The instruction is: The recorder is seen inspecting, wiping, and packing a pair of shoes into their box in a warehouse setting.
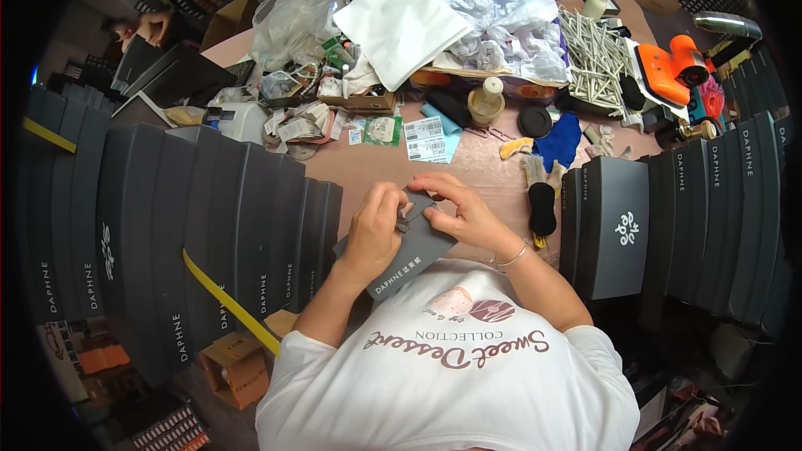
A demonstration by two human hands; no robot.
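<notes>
A dark grey shoe box [411, 262] with pale lettering stands tilted close against my shirt. Closed in a pinch over its upper side, my left hand [376, 224] holds a small crumpled grey scrap [404, 219]; whether it is cloth or paper I cannot make out. My right hand [464, 215] grips the far right corner of the box, its thumb on the top and its curled fingers along the far edge. A thin bracelet circles that wrist. The underside of the box is hidden.
Stacked shoe boxes wall in both sides, left [200, 225] and right [614, 225]. Farther back lie white sheets [401, 25], a heap of plastic bags [501, 21], white sticks [597, 63], an orange tool [668, 71], a bottle [486, 102], a blue cloth [558, 142] and a black brush-like thing [542, 209].
</notes>
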